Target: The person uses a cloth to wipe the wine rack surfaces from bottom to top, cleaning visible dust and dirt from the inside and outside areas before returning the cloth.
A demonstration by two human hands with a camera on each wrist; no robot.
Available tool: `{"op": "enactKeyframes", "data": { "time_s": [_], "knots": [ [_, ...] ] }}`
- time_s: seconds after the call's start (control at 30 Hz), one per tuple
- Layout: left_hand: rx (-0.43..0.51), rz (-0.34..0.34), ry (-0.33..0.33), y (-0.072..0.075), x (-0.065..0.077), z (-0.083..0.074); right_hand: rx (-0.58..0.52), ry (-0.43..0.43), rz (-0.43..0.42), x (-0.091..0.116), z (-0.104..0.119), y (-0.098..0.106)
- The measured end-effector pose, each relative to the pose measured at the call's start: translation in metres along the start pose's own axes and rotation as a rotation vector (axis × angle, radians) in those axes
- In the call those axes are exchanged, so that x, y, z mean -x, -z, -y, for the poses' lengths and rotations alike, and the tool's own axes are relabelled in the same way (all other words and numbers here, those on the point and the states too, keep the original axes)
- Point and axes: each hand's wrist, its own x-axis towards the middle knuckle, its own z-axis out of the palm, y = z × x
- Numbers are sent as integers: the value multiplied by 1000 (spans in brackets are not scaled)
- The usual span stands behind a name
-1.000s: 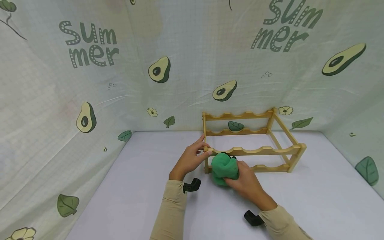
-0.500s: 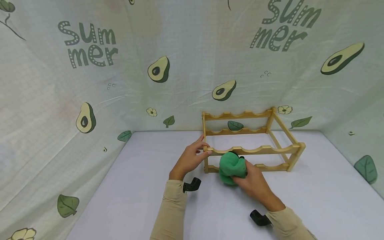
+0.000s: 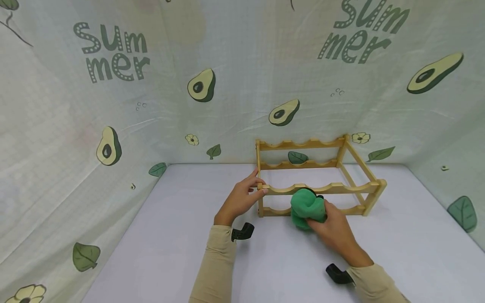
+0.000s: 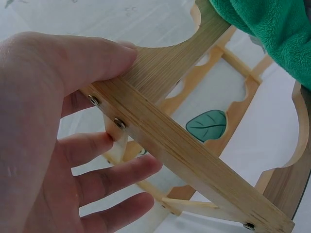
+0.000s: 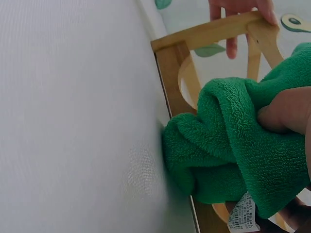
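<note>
A small wooden rack (image 3: 352, 168) with wavy rails stands on the white table (image 3: 189, 235) near the back. My left hand (image 3: 242, 198) grips its front left corner post, thumb on the top rail (image 4: 160, 73) and fingers curled round the post (image 4: 121, 141). My right hand (image 3: 333, 227) holds a bunched green cloth (image 3: 307, 208) and presses it against the rack's front lower rail, a little left of the middle. In the right wrist view the green cloth (image 5: 228, 145) sits against the wooden rack (image 5: 170, 63), with a white label (image 5: 243, 216) hanging from it.
Cloth walls printed with avocados and the word "Summer" (image 3: 113, 50) close in the table on the left, back and right. The rack stands close to the back wall. Bare white tabletop lies to the left and in front of the hands.
My right hand has slid the green cloth rightward along the rack's front rail. The left hand has stayed on the corner post.
</note>
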Motion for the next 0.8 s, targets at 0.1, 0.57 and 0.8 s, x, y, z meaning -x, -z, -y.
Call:
{"op": "enactKeyframes", "data": {
  "time_s": [0.1,0.57,0.8],
  "knots": [
    [12,2,1,0,0,0,41,14,-14,0,-3,5],
    [29,-1,-1,-1,0,1,250,225,-108,1,-13,22],
    [24,-3,-3,0,-1,1,329,309,-114,1,-23,33]
  ]
}}
